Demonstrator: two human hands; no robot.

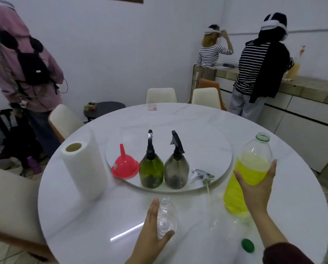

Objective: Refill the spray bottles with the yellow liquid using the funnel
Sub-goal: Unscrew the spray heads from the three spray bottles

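My left hand [151,233] grips a small clear spray bottle [166,216] with no head on it, upright near the table's front edge. My right hand [256,187] wraps around a large clear bottle of yellow liquid [246,176], uncapped and tilted slightly. Its green cap [247,245] lies on the table by my right forearm. On the round turntable [207,141] a red funnel [125,164] rests mouth down. Beside it stand a green spray bottle [151,168] and a grey spray bottle [176,168], both with black trigger heads. A loose white and grey spray head [202,175] lies to their right.
A paper towel roll [83,166] stands at the left of the white round table [94,221]. A pink phone [152,107] lies at the far edge. Chairs ring the table. Three people stand behind, one at left and two at a counter on the right.
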